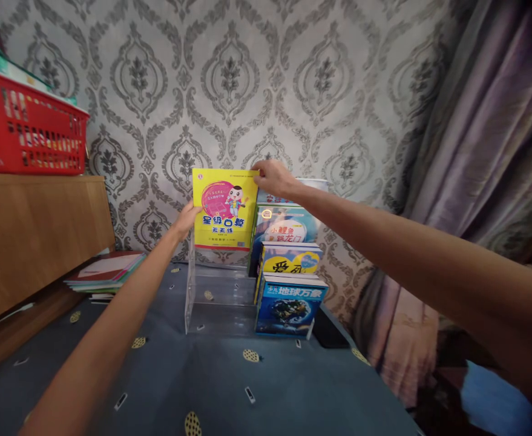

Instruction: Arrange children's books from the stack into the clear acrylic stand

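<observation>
A yellow workbook point(215, 236) with a pink circle and a cartoon child on its cover stands upright at the back left of a clear stepped book rack point(223, 320). My left hand point(185, 221) grips its left edge. At its top right corner, my right hand point(272, 178) pinches the cover between thumb and fingers. Books fill the rack's right side in rising tiers: a blue book with a globe point(292, 310) in front, a yellow and blue book point(288, 261) behind it, then a green-blue book point(286, 226). The rearmost book point(270, 197) is partly hidden by my right wrist.
A dark flat object point(330, 330) lies right of the rack on the blue patterned tablecloth point(211, 381). Stacked papers and booklets point(106, 266) sit at left beside a wooden cabinet point(43, 224) bearing a red basket point(43, 127). Curtains point(456, 151) hang at right; patterned wallpaper is behind.
</observation>
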`<state>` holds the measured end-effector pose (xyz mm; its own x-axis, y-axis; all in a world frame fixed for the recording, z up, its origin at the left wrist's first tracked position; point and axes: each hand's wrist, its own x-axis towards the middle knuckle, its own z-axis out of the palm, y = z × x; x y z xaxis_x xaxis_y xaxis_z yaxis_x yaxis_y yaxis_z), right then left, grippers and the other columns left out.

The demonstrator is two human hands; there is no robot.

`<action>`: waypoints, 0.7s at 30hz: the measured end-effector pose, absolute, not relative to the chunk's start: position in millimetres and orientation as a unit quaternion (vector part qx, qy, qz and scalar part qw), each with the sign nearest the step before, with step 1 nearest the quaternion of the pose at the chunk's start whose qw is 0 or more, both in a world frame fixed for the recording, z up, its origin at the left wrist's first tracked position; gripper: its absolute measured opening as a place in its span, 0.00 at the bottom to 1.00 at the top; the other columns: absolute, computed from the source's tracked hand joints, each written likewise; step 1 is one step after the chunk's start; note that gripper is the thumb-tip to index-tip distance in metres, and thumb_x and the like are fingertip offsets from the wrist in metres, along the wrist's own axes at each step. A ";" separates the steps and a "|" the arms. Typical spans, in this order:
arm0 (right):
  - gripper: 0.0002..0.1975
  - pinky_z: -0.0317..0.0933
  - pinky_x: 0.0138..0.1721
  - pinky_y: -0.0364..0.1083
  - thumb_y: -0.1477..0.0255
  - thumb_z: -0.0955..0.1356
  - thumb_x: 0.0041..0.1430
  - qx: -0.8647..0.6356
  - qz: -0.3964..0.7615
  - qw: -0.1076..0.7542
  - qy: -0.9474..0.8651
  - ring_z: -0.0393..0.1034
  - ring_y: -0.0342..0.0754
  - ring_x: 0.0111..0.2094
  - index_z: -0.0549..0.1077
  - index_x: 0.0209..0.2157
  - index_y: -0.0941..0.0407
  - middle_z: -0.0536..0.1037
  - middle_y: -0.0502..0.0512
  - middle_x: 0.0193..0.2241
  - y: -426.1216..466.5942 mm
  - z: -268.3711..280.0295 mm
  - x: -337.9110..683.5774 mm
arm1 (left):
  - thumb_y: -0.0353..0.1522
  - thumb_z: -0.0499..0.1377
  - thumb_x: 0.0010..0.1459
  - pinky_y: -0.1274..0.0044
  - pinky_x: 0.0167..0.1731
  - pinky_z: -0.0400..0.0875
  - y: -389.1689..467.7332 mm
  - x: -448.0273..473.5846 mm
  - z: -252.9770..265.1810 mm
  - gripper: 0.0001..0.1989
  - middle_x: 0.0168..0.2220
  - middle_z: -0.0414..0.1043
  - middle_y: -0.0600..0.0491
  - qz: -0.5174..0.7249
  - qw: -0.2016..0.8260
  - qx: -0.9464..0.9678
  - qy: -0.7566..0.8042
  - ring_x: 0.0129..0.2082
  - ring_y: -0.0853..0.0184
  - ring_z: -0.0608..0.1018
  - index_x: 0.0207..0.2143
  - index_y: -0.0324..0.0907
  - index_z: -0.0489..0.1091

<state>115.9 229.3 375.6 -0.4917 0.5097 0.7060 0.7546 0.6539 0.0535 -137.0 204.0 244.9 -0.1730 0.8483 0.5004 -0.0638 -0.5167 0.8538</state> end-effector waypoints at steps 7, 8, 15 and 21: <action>0.18 0.64 0.40 0.49 0.76 0.64 0.53 -0.369 -0.166 0.352 -0.844 0.73 0.55 0.38 0.79 0.44 0.58 0.81 0.60 0.37 226.6 375.2 117.5 | 0.35 0.65 0.46 0.74 0.36 0.76 199.3 -142.0 240.8 0.22 0.37 0.81 0.51 0.665 0.358 0.563 0.336 0.37 0.60 0.82 0.46 0.41 0.72; 0.18 0.64 0.40 0.49 0.76 0.65 0.53 -0.367 -0.165 0.352 -0.845 0.73 0.54 0.38 0.79 0.44 0.58 0.81 0.59 0.36 225.8 375.3 118.0 | 0.35 0.65 0.45 0.73 0.36 0.76 199.0 -142.6 240.4 0.23 0.38 0.81 0.51 0.666 0.358 0.562 0.334 0.37 0.59 0.82 0.46 0.41 0.72; 0.18 0.63 0.41 0.50 0.76 0.64 0.55 -0.368 -0.150 0.349 -0.848 0.73 0.56 0.40 0.79 0.45 0.59 0.81 0.62 0.40 217.5 375.2 120.7 | 0.36 0.66 0.43 0.71 0.38 0.77 196.7 -144.2 239.7 0.24 0.39 0.82 0.50 0.670 0.344 0.552 0.358 0.39 0.57 0.82 0.46 0.41 0.72; 0.17 0.64 0.41 0.50 0.74 0.65 0.56 -0.362 -0.130 0.357 -0.851 0.73 0.56 0.41 0.78 0.46 0.60 0.80 0.62 0.41 213.3 373.6 123.3 | 0.35 0.66 0.41 0.72 0.36 0.77 195.5 -145.1 239.8 0.26 0.39 0.81 0.50 0.676 0.344 0.548 0.352 0.38 0.58 0.82 0.46 0.40 0.72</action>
<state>123.3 213.3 373.6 -0.4834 0.5234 0.7017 0.7095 0.7038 -0.0362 -145.1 195.5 239.8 -0.1623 0.8513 0.4990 -0.0806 -0.5154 0.8531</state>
